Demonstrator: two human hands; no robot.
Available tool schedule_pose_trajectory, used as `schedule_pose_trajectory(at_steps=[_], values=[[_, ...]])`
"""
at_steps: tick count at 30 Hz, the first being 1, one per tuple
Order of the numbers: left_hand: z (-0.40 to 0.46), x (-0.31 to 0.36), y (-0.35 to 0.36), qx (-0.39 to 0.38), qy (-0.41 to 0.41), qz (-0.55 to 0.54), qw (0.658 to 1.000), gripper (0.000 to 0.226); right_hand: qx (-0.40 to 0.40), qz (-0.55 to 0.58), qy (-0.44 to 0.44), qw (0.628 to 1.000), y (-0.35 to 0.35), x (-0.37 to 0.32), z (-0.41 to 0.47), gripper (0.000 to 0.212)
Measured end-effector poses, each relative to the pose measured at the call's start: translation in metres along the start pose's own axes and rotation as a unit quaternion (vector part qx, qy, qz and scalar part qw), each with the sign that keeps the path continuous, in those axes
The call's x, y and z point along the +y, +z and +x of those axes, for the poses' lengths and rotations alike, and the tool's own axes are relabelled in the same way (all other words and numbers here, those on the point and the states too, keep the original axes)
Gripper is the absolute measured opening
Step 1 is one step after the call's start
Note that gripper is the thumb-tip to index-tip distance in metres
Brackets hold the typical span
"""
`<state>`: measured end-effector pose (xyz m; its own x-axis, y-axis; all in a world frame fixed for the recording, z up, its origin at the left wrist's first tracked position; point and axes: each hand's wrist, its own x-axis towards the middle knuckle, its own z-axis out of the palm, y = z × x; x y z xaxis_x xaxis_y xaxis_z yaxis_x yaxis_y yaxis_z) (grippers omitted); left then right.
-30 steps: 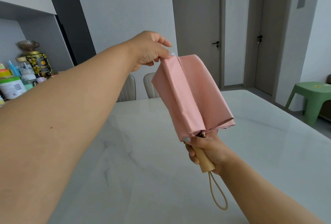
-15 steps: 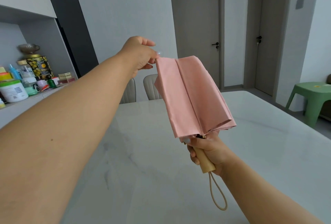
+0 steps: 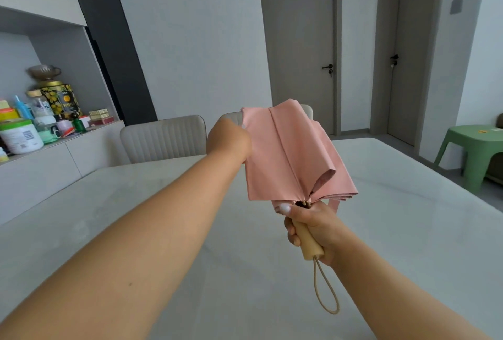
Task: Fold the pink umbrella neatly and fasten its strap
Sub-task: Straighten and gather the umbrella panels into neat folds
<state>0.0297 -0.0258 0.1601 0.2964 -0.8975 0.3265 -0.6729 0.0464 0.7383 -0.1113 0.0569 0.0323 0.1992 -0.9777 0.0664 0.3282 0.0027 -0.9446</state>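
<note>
The pink umbrella (image 3: 288,154) is collapsed and held upright above the table, its canopy hanging in loose flat folds. My right hand (image 3: 313,226) grips its pale wooden handle (image 3: 309,243), from which a tan cord loop (image 3: 325,289) dangles. My left hand (image 3: 228,139) pinches the upper left edge of the canopy fabric. A short pink strap (image 3: 334,205) end peeks out below the canopy on the right, behind my right hand.
A pale marble table (image 3: 136,217) spreads beneath my arms. Two beige chairs (image 3: 163,138) stand at its far side. A counter at the left carries jars and bottles (image 3: 35,122). A green plastic stool (image 3: 473,149) stands at the right, with doors behind.
My left hand has dropped lower along the left fold of the canopy, and the view has tilted down. The right hand holds the handle as before.
</note>
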Motion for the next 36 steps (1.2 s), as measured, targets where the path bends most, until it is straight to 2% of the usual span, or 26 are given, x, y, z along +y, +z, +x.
schedule_pose_trajectory(at_steps=[3, 5, 7, 9, 13, 15, 16, 17, 18, 19, 20, 21, 22, 23, 24, 26, 28, 30, 32, 34, 36], values=[[-0.002, -0.017, 0.013, 0.034, 0.033, 0.007, 0.999, 0.027, -0.072, 0.109, -0.013, 0.991, 0.000, 0.000, -0.001, 0.072], [-0.009, -0.026, 0.020, 0.047, 0.049, -0.009, 0.998, 0.026, -0.113, 0.166, -0.004, 0.980, 0.002, -0.001, -0.003, 0.083], [-0.017, -0.031, 0.028, 0.064, 0.070, -0.052, 0.994, 0.026, -0.119, 0.176, 0.007, 0.977, 0.004, -0.003, -0.005, 0.075], [-0.023, -0.035, 0.035, 0.068, 0.057, -0.098, 0.991, 0.027, -0.096, 0.141, 0.011, 0.985, 0.007, -0.004, -0.007, 0.056], [-0.006, -0.046, 0.043, 0.011, -0.005, -0.088, 0.996, 0.028, -0.023, 0.021, 0.028, 0.999, 0.010, -0.008, -0.010, 0.029], [0.002, -0.043, 0.033, 0.053, -0.057, -0.103, 0.992, 0.022, 0.010, -0.012, 0.024, 1.000, 0.012, -0.008, -0.011, 0.025], [0.002, -0.038, 0.026, 0.106, -0.065, -0.106, 0.987, 0.021, 0.024, -0.025, 0.022, 0.999, 0.013, -0.008, -0.011, 0.024], [0.000, -0.032, 0.018, 0.177, -0.040, -0.089, 0.979, 0.024, 0.038, -0.034, 0.020, 0.999, 0.014, -0.008, -0.010, 0.024], [-0.007, -0.026, 0.012, 0.244, 0.028, -0.061, 0.968, 0.029, 0.050, -0.042, 0.018, 0.998, 0.015, -0.007, -0.010, 0.023], [-0.015, -0.019, 0.008, 0.285, 0.135, -0.034, 0.948, 0.034, 0.060, -0.051, 0.015, 0.997, 0.016, -0.006, -0.010, 0.023], [-0.024, -0.012, 0.005, 0.288, 0.249, 0.001, 0.925, 0.038, 0.069, -0.064, 0.013, 0.995, 0.016, -0.006, -0.009, 0.022], [-0.025, -0.010, 0.010, 0.255, 0.337, 0.045, 0.905, 0.043, 0.077, -0.080, 0.012, 0.994, 0.017, -0.006, -0.009, 0.022], [-0.022, -0.010, 0.019, 0.201, 0.374, 0.081, 0.902, 0.047, 0.082, -0.096, 0.010, 0.992, 0.018, -0.006, -0.009, 0.022], [-0.018, -0.012, 0.027, 0.140, 0.368, 0.094, 0.914, 0.052, 0.084, -0.108, 0.007, 0.991, 0.019, -0.006, -0.010, 0.022], [-0.011, -0.016, 0.033, 0.077, 0.334, 0.081, 0.936, 0.058, 0.084, -0.115, 0.004, 0.990, 0.020, -0.005, -0.010, 0.021], [-0.007, -0.021, 0.036, -0.032, 0.237, -0.027, 0.971, 0.062, 0.080, -0.121, -0.006, 0.989, 0.023, -0.005, -0.011, 0.018], [-0.010, -0.024, 0.037, -0.106, 0.145, -0.154, 0.972, 0.062, 0.075, -0.128, -0.007, 0.989, 0.024, -0.004, -0.011, 0.017], [-0.015, -0.028, 0.036, -0.136, 0.066, -0.237, 0.960, 0.063, 0.063, -0.141, 0.004, 0.988, 0.023, -0.004, -0.011, 0.020], [-0.018, -0.033, 0.035, -0.154, -0.002, -0.329, 0.932, 0.069, 0.046, -0.154, 0.010, 0.987, 0.023, -0.004, -0.012, 0.024], [-0.020, -0.038, 0.032, -0.220, -0.073, -0.443, 0.866, 0.069, 0.031, -0.157, 0.013, 0.987, 0.022, -0.005, -0.013, 0.025], [-0.026, -0.041, 0.025, -0.255, -0.110, -0.518, 0.809, 0.060, 0.012, -0.152, 0.017, 0.988, 0.021, -0.006, -0.015, 0.026]])
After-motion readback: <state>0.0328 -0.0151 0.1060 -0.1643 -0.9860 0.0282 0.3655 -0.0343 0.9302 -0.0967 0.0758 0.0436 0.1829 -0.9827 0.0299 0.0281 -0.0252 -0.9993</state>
